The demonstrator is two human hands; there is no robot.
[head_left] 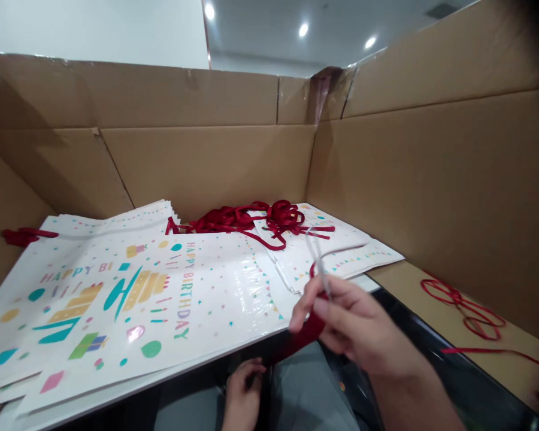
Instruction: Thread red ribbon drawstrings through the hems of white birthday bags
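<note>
In my right hand (354, 317) is a thin silvery two-pronged tool (318, 257), pointing up and blurred, so I cannot tell its exact kind. The same hand grips a dark red ribbon (299, 342). This ribbon slants down over my lap to my left hand (245, 389), whose curled fingers pinch its lower end. Left of my hands lie large white birthday-print sheets (215, 299) with colourful cakes and lettering. Behind my right hand is another stack of printed sheets (341, 254). A tangled heap of red ribbon (224, 220) rests at the back.
Cardboard walls (206, 161) enclose the work surface at the back and sides. On the brown surface at right lies a loose loop of thin red ribbon (462, 305). More red ribbon (22, 235) sits at the far left. A black edge (431, 335) runs along the front right.
</note>
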